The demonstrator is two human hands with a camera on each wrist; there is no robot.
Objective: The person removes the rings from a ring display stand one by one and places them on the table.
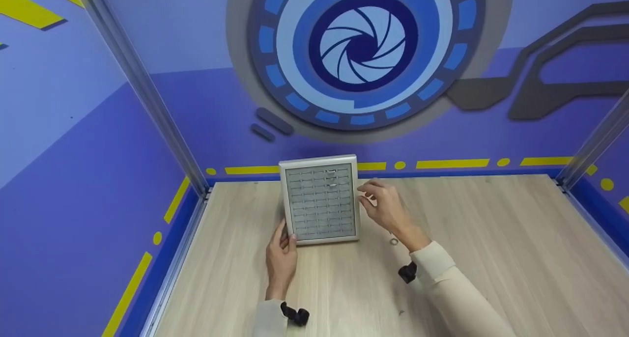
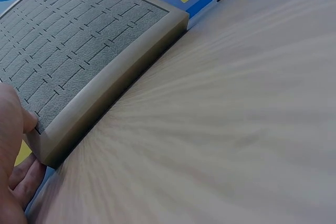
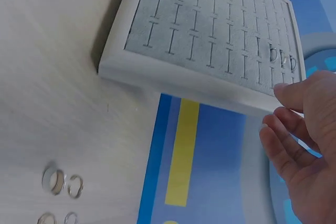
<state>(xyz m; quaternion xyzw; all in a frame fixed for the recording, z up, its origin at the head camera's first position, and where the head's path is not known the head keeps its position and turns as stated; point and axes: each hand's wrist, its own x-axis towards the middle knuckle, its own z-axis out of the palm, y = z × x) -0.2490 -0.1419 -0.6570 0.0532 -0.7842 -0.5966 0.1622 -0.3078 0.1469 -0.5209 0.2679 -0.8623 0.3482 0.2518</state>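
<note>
A ring display tray [image 1: 322, 221] with a pale frame and grey slotted foam stands propped up, leaning back. My left hand [image 1: 281, 264] grips its lower left corner, the thumb [image 2: 30, 121] on the front and other fingers behind the edge. Three rings [image 3: 283, 59] sit in slots near the top, in one column. Beside the tray's right edge is my right hand [image 1: 388, 210], fingers loosely bent, with nothing visible between thumb and fingertips. In the right wrist view its thumb [image 3: 289, 96] overlaps the frame's edge.
Several loose rings [image 3: 54, 180] lie on the wooden table [image 1: 491, 258] to the right of the tray, partly hidden by my right wrist in the head view. A purple wall [image 1: 196, 106] with yellow marks rises behind the table. A metal post [image 1: 162, 116] stands at the left corner.
</note>
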